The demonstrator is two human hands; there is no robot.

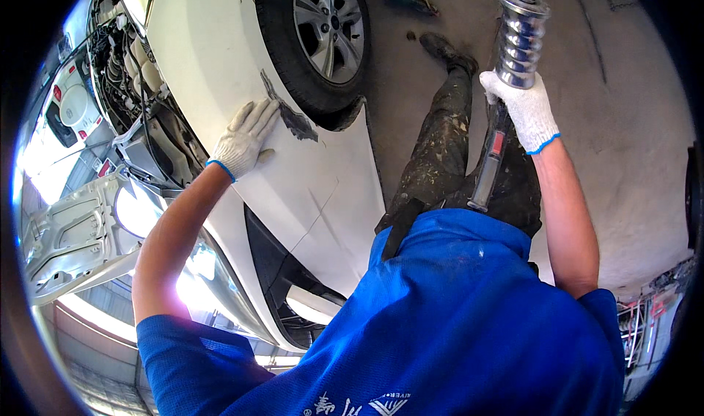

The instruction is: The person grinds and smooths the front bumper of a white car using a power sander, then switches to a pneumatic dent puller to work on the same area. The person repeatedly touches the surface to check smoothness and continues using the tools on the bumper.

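My left hand (pixel 244 139), in a white knitted glove with a blue cuff, lies flat on the white car's fender (pixel 213 57). Its fingertips reach a rough, dark grey patch (pixel 295 120) of bare or scraped surface beside the wheel arch. My right hand (pixel 526 109), gloved the same way, is closed round a slide hammer (pixel 521 46) just below its shiny ribbed metal weight. A threaded rod rises out of the weight to the top edge. Below this hand, a grey grip with a red insert (pixel 496 146) hangs in front of my leg.
A black tyre with a silver spoked wheel (pixel 330 31) stands ahead of my left hand. The engine bay (pixel 128 71) is exposed at the far left. A greenish tool (pixel 405 0) lies on the concrete floor (pixel 623 159). Behind the fender is the white front door (pixel 337 218).
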